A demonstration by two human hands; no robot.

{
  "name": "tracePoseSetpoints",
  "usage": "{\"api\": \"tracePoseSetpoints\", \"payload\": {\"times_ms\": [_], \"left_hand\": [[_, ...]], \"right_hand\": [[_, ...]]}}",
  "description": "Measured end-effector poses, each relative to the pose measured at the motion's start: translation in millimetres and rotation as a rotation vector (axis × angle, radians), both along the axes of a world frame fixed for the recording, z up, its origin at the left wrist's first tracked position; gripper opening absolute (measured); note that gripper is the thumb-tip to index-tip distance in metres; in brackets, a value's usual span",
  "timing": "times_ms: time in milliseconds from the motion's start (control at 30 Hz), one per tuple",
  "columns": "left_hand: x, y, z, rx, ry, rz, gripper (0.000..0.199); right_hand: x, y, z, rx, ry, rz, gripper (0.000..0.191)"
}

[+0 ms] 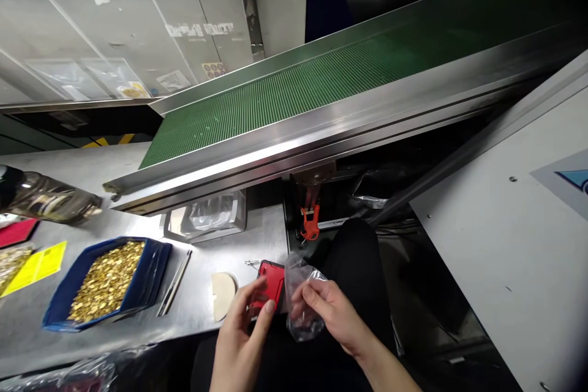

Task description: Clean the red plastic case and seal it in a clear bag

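My right hand (pixel 328 309) is closed on a clear plastic bag (pixel 302 324), pinching it over my lap. The bag looks crumpled, and I cannot make out anything inside it. To its left, my left hand (pixel 243 327) holds nothing, with thumb and fingers apart. Behind those fingers a red-cased phone (pixel 274 282) lies at the table's edge, partly covered by the hand. Beside it on the metal table (pixel 193 303) rests a beige half-round piece (pixel 223 296).
A blue bin (pixel 158 269) of small gold-coloured pieces (pixel 110 278) stands left, with thin pen-like sticks (pixel 174 285) beside it. A bottle (pixel 55 199) is further left. A green conveyor belt (pixel 275 92) slopes across the back, above a clear-fronted box (pixel 204 217). Orange-handled cutters (pixel 310 223) hang below it.
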State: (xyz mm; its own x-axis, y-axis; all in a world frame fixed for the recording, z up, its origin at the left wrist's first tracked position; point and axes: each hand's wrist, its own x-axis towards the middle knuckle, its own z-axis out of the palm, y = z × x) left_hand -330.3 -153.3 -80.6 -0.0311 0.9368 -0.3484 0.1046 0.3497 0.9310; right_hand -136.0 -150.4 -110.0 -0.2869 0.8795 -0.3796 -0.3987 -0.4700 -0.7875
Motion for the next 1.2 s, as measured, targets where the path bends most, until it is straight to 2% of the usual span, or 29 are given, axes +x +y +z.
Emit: {"api": "tracePoseSetpoints", "payload": {"times_ms": [67,100,133,200,267,333,400,533,667,767,800,867,933,967,1067,1133,1200], "left_hand": [[-3.5,8.9,-4.5,-0.043,-0.183,-0.105,0.072],[-2.6,12.7,-6.5,-0.082,-0.284,-0.196,0.078],[-0.3,15.8,-8.0,-0.120,-0.369,-0.298,0.079],[7.3,19.4,-8.8,-0.162,-0.451,-0.407,0.060],[15.0,20.2,-7.2,-0.135,-0.427,-0.307,0.036],[19.4,19.5,-4.9,-0.096,-0.362,-0.123,0.033],[18.8,18.6,-3.7,-0.058,-0.256,-0.009,0.037],[7.2,18.9,-9.8,0.060,0.002,0.100,0.038],[-5.0,19.1,-20.6,0.135,0.139,0.104,0.033],[-7.0,14.6,-20.4,0.341,0.392,0.114,0.031],[-5.5,12.0,-18.3,0.418,0.464,0.082,0.029],[0.9,5.8,-12.1,0.455,0.455,-0.097,0.016],[10.8,0.3,-6.0,0.313,0.247,-0.330,0.013],[16.1,-1.6,-3.6,0.229,0.152,-0.404,0.016],[26.3,-2.1,0.3,0.090,0.083,-0.438,0.023],[24.3,0.7,1.7,0.077,0.163,-0.425,0.026],[16.1,3.9,3.0,0.102,0.278,-0.387,0.023]], "right_hand": [[2.7,-2.8,3.5,0.007,0.055,0.111,0.045],[2.6,-3.4,5.9,0.019,0.085,0.151,0.043],[2.0,-3.4,8.4,0.030,0.108,0.178,0.042],[0.6,-2.6,12.0,0.032,0.122,0.203,0.042],[1.0,-2.0,12.3,0.011,0.070,0.206,0.042],[4.0,-2.8,9.0,-0.026,-0.019,0.165,0.041],[8.4,-5.0,3.5,-0.058,-0.089,0.113,0.041],[15.1,-9.4,-5.5,-0.087,-0.157,0.063,0.042],[15.5,-8.0,-7.0,-0.071,-0.234,0.004,0.039],[13.6,-6.0,-5.3,-0.035,-0.272,-0.019,0.033],[12.7,-5.9,-4.3,-0.020,-0.283,-0.019,0.030],[11.0,-6.8,-1.4,0.007,-0.297,-0.009,0.026],[9.5,-8.7,2.6,0.047,-0.326,0.017,0.024],[9.1,-9.5,4.9,0.070,-0.350,0.032,0.023],[10.8,-10.4,11.5,0.124,-0.438,0.082,0.025],[14.9,-9.6,15.3,0.132,-0.497,0.121,0.026],[19.7,-8.8,19.0,0.149,-0.656,0.122,0.026]]}}
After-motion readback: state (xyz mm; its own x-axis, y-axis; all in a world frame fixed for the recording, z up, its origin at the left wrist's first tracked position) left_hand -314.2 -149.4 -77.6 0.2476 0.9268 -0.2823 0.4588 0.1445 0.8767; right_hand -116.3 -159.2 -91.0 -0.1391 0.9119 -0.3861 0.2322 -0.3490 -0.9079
